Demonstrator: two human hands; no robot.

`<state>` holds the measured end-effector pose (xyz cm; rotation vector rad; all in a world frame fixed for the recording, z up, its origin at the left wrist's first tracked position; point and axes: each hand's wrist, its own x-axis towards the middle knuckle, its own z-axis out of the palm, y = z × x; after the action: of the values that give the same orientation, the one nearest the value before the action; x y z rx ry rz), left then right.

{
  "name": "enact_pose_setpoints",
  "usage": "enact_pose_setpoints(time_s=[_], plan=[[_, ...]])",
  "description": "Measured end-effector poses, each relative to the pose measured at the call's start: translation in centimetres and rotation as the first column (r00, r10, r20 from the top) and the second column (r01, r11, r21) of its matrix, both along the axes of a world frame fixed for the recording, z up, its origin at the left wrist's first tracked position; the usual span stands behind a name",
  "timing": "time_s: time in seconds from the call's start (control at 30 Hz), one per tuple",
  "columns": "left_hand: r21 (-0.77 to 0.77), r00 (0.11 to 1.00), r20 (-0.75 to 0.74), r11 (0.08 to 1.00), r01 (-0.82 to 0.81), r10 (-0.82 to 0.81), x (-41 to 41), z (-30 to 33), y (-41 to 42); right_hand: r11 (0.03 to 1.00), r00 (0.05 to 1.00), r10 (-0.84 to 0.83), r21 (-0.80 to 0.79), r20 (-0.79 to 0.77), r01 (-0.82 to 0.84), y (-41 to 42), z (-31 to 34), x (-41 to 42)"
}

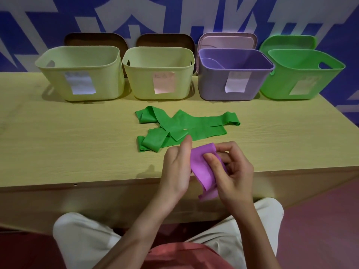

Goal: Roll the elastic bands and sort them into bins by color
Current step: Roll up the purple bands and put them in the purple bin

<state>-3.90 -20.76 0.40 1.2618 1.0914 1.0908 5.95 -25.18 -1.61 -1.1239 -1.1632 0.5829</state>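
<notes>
The left hand [177,167] and right hand [232,171] are held together at the near edge of the bench [77,144], both clamped on the purple band [202,167]. The right thumb presses the band's face while the fingers curl behind; the left hand grips its left edge. One loose end hangs below the hands.

Handling, by judgement: the band is thin, light, limp and stretchy, so it will spring open unless pinched. Hold it at the rolled core and keep tension on the free tail.

Appearance: flat, matte, wide strip, bright purple, partly wound.

Beyond the hands, green bands [182,127] lie unrolled and tangled on the bench. At the far edge stand two pale yellow bins [81,74], a purple bin [235,74] and a green bin [299,74], each with a paper label.
</notes>
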Motion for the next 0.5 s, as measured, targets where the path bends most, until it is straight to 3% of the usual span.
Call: enact_pose_setpoints(time_s=[0.13, 0.27, 0.37, 0.5], plan=[[0.26, 0.978, -0.186, 0.964, -0.049, 0.099, 0.0, -1.5, 0.0, 1.0, 0.999, -0.02, 0.005, -0.038, 0.02, 0.2, -0.1, -0.3], [0.427, 0.949, -0.262, 0.903, -0.051, 0.178, 0.2, -2.2, -0.1, 1.0, 0.999, -0.02, -0.004, -0.043, 0.02, 0.4, -0.2, -0.4], [0.389, 0.954, -0.236, 0.918, -0.082, 0.185, 0.2, -2.2, -0.1, 0.998, 0.998, 0.063, -0.013, -0.016, -0.063, 0.2, -0.4, -0.1], [0.189, 0.982, -0.148, 0.978, -0.086, 0.115, 0.5, -1.5, -0.2, 0.988, 0.988, 0.152, -0.047, 0.042, -0.15, 0.1, -0.5, 0.3]])
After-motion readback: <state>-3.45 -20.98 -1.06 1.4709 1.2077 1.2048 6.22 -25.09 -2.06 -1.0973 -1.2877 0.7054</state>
